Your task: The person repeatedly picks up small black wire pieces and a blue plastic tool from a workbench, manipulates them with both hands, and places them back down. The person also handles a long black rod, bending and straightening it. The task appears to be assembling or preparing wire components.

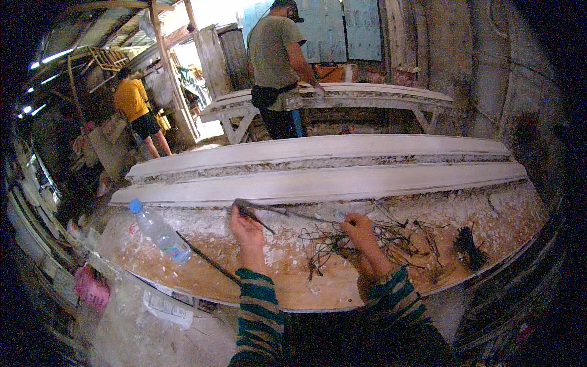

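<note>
My left hand (pixel 246 231) is closed around a long, thin dark strand (pixel 293 213), which bends over at the fingers and leaves a short end hanging down. The strand stretches right to my right hand (pixel 359 230), whose fingers pinch near its other end. Whether it is wire or fibre cord, I cannot tell. Under and beside my right hand spreads a loose tangle of thin dark strands (pixel 400 241). A separate straight dark length (pixel 208 258) lies left of my left forearm. Farther right sits a small dark bundle (pixel 469 249), too dim to make out.
A plastic water bottle (pixel 160 232) with a blue cap lies at the table's left. Long pale mouldings (pixel 318 181) run along the back of the wooden table (pixel 306 296). One person (pixel 276 61) works at a far bench (pixel 379 98); another (pixel 132 101) stands at the left.
</note>
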{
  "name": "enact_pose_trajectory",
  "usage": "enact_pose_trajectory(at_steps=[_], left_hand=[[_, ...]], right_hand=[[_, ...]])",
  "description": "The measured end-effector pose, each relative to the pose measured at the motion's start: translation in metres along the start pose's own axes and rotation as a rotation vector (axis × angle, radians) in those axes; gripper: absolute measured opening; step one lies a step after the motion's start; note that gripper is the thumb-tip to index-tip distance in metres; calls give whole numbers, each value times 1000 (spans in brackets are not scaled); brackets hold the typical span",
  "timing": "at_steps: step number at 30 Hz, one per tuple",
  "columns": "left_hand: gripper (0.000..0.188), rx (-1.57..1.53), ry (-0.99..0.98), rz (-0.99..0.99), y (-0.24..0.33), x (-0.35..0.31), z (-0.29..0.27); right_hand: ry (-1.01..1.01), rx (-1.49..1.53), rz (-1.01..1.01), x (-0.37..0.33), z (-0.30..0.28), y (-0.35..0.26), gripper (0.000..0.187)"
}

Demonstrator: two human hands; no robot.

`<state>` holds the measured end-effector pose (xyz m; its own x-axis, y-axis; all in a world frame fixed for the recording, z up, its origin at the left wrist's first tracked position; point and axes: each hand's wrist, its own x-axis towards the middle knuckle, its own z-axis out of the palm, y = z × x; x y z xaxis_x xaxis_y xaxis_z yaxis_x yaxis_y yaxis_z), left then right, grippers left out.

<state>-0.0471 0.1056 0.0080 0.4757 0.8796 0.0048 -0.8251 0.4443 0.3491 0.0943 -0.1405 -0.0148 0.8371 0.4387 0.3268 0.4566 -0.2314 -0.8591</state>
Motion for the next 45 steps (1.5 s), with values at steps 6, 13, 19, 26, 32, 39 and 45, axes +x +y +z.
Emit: enact_pose_trajectory(at_steps=[6,13,19,26,32,39,45], left_hand=[[20,-319,-175,-181,10,17,-27],[15,-151,-233,-200,8,12,-20],[8,315,-20,-224,-19,-22,18],[8,574,-289,-326,-34,-40,29],[13,1008,-459,-280,-41,-52,30],[21,1125,-733,-358,-72,-69,29],[20,1110,-767,-366,-70,-81,36]], right_hand=[[3,-99,-3,8,-4,14,17],[8,-117,12,6,-5,12,20],[-118,-150,56,-2,-10,-6,22],[-160,-300,75,-2,-8,-13,32],[-120,-16,29,-5,1,-20,23],[-328,454,183,-18,-9,-50,23],[-281,519,118,-15,-6,-43,13]])
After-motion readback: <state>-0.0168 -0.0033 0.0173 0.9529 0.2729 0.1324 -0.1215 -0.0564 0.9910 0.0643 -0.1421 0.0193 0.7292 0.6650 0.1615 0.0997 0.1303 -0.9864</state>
